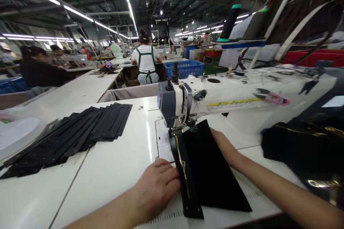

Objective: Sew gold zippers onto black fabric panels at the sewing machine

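So I've got a black strip (194, 205) with a gold zipper (183, 167) running along it at the sewing machine (168, 105), far end in under the head, near end lying toward me on the counter (115, 186). A wide black panel (215, 175) sits right up against the strip's right side. Can't tell if those two are joined yet.

My left hand (158, 189) is down by the strip's left edge, fingers curled in narrow and seemingly touching it, but the thumb is out of view so I can't say if it's actually a pinch. My right hand (216, 136) is mostly behind the panel, up near the machine head, so no clue whether it's gripping or just lying flat.

How far along? My guess is partway through this one: the zipper is on the strip, but a good length of it is on my side of the head, so there's probably stitching left. Can't make out any seam to prove it. Over on the left there's a fanned pile of black slotted pieces (107, 123) with no gold showing on them, so I'd call those not done. The dark heap (290, 161) on my right does show gold hardware; finished or waiting, I honestly can't tell.
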A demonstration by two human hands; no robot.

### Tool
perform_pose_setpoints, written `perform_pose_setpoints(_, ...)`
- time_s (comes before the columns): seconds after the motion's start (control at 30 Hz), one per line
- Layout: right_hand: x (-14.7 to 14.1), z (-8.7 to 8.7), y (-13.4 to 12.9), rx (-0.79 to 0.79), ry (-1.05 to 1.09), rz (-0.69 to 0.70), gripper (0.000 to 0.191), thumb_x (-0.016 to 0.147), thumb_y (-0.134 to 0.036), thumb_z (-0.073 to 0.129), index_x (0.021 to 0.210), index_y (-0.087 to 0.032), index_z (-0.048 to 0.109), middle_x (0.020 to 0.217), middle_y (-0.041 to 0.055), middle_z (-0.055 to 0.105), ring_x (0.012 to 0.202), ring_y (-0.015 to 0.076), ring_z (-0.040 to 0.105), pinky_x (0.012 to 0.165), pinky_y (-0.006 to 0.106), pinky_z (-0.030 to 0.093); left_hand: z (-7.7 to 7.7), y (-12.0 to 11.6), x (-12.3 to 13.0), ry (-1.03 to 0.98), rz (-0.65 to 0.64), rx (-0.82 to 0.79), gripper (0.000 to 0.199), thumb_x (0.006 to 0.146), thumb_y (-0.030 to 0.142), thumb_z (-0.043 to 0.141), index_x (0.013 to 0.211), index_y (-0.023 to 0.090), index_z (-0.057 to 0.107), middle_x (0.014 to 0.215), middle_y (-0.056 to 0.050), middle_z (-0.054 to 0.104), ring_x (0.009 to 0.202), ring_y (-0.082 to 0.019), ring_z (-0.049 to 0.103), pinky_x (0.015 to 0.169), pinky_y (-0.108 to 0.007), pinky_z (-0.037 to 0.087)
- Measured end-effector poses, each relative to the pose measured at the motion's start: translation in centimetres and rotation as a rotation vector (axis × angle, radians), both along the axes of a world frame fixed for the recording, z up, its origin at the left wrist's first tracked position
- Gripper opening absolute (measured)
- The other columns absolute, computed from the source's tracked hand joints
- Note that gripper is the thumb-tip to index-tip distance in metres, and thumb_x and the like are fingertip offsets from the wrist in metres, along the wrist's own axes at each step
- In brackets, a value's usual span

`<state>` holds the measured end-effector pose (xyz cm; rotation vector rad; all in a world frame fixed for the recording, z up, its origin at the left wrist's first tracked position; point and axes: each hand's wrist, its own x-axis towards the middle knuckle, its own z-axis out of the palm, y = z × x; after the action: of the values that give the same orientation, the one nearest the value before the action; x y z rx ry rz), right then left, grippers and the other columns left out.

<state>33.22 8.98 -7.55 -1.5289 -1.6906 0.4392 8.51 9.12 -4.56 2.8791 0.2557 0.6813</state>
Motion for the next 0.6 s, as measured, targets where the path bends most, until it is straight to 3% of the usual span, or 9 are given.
perform_pose_setpoints(0.1,1.0,-0.2,0.8,-0.024,0.112,-0.033,0.040,0.090,-0.042,0.032,0.082,-0.014,0.059,0.079,0.0061,0.064,0.076,0.0215,0.060,0.067,0.032,0.048,-0.5,0.5,-0.2,0.057,0.080,-0.059,0.023,0.082,0.011,0.038,0.095,0.016,0.057,0.094,-0.009,0.061,0.087,-0.018,0.056,0.081,-0.034,0.044)
perform_pose_setpoints(0.2,1.2,-0.2,1.0,-0.038,0.201,-0.082,0.045,0.087,-0.046,0.029,0.087,-0.015,0.062,0.085,0.0068,0.066,0.086,0.0247,0.059,0.076,0.033,0.046,-0.8,2.0,1.1,0.065,0.251,-0.046,0.028,0.082,0.014,0.041,0.106,0.015,0.054,0.109,-0.011,0.058,0.108,-0.022,0.049,0.093,-0.041,0.038)
perform_pose_setpoints(0.33,1.9,0.1,1.2,-0.107,0.351,-0.080,0.042,0.081,-0.050,0.041,0.091,-0.016,0.065,0.089,0.0056,0.066,0.089,0.0243,0.058,0.081,0.032,0.043,-1.4,3.1,3.0,0.128,0.367,0.028,0.022,0.078,0.016,0.046,0.096,0.017,0.060,0.099,-0.006,0.063,0.108,-0.023,0.050,0.103,-0.045,0.027)
perform_pose_setpoints(0.43,2.7,0.0,1.9,-0.220,0.439,-0.064,0.044,0.082,-0.045,0.040,0.100,-0.012,0.063,0.078,0.0072,0.066,0.075,0.0215,0.060,0.069,0.031,0.047,-1.5,3.0,3.3,0.146,0.416,0.036,0.019,0.076,0.015,0.048,0.088,0.017,0.062,0.096,-0.006,0.064,0.108,-0.023,0.050,0.104,-0.045,0.025)
perform_pose_setpoints(0.53,3.2,-0.3,2.8,-0.289,0.379,-0.015,0.039,0.080,-0.036,0.042,0.100,-0.009,0.063,0.069,0.0079,0.065,0.060,0.0197,0.060,0.055,0.030,0.047,-1.5,2.9,3.1,0.137,0.442,0.038,0.022,0.075,0.011,0.048,0.090,0.017,0.062,0.103,-0.007,0.063,0.111,-0.024,0.049,0.103,-0.045,0.026)
perform_pose_setpoints(0.6,3.4,-0.4,3.1,-0.252,0.307,-0.013,0.027,0.072,-0.025,0.051,0.090,-0.012,0.066,0.073,0.0071,0.066,0.065,0.0203,0.061,0.060,0.030,0.048,-1.5,2.9,3.1,0.123,0.441,0.060,0.023,0.075,0.010,0.046,0.091,0.015,0.061,0.105,-0.008,0.062,0.111,-0.024,0.048,0.102,-0.045,0.027)
